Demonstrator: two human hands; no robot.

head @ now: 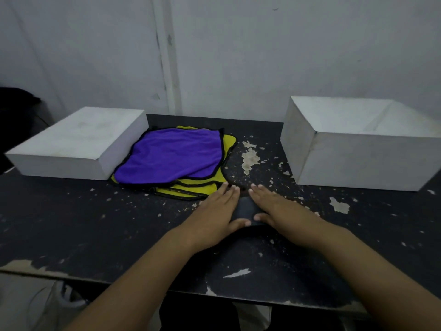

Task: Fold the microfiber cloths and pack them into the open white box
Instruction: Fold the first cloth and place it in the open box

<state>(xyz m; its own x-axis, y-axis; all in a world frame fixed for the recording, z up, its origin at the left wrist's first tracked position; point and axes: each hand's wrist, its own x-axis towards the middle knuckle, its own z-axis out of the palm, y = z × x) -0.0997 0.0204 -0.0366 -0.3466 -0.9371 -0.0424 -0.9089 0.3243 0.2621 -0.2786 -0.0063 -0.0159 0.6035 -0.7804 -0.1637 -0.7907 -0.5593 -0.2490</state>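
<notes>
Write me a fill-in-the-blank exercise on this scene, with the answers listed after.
1. The top cloth on the pile is ____ in colour.
2. The open box stands on the person's ____ side.
3. Both hands, left hand and right hand, press flat on a ____ cloth.
4. The closed box sits to the ____ of the pile.

Answers: purple; right; black; left

Purple cloth point(171, 154) tops yellow cloths point(191, 187); open white box point(365, 149) stands right.
</notes>
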